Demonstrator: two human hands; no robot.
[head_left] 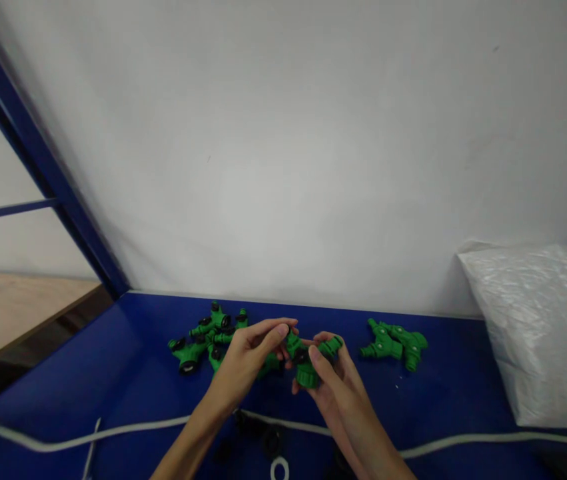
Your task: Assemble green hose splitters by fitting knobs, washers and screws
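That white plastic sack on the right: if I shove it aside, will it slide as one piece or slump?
The white plastic sack looks soft and bulging, so it would probably slump and deform rather than slide rigidly. Its crinkled woven-looking skin may drag on the blue table. It sits broad and low, so tipping seems unlikely.

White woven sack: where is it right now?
In the head view, the white woven sack sits at the far right of the blue tabletop, against the white wall, right of the smaller pile of green fittings.

Matt green plastic fitting (308, 363), blue tabletop (113, 373)
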